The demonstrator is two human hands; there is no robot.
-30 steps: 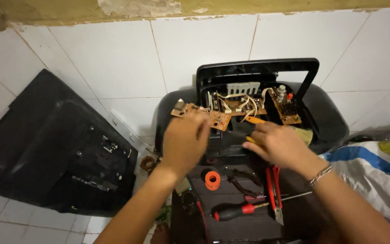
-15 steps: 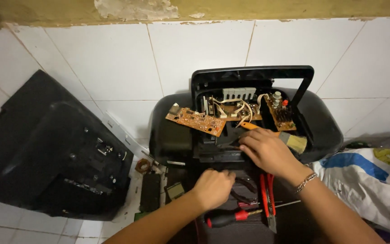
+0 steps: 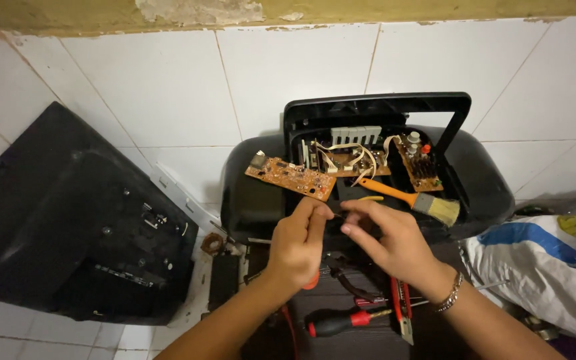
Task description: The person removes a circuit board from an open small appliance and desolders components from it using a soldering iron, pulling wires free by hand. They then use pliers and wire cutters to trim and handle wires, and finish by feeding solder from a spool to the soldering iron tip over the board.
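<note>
Small dark part [image 3: 337, 215] pinched between both hands, just in front of the open black casing [image 3: 488, 180]; too small to tell what it is, possibly a screw or a clip. Left hand [image 3: 298, 243]: thumb and forefinger pressed together on the part's left end, other fingers curled in. Right hand [image 3: 395, 243]: thumb and forefinger closed toward the same part from the right, remaining fingers loosely bent; a bracelet [image 3: 449, 300] at the wrist.

Casing stands against the white tiled wall [image 3: 155, 93], handle [image 3: 375, 105] raised at the back. Inside it: an orange circuit board [image 3: 291, 177] tilted over the left edge, a second board [image 3: 420, 163] upright at the right, a tangle of pale wires [image 3: 351, 157] and a grey ribbed piece [image 3: 355, 135] between them. A paintbrush [image 3: 411, 199] with an orange handle lies across the opening, bristles to the right.

Below the hands, on a dark surface: a red and black screwdriver [image 3: 341, 323], a red utility knife [image 3: 403, 317], dark pliers [image 3: 351, 283]. Flat black panel [image 3: 68, 227] leans at left. White and blue sack [image 3: 541, 260] at right.
</note>
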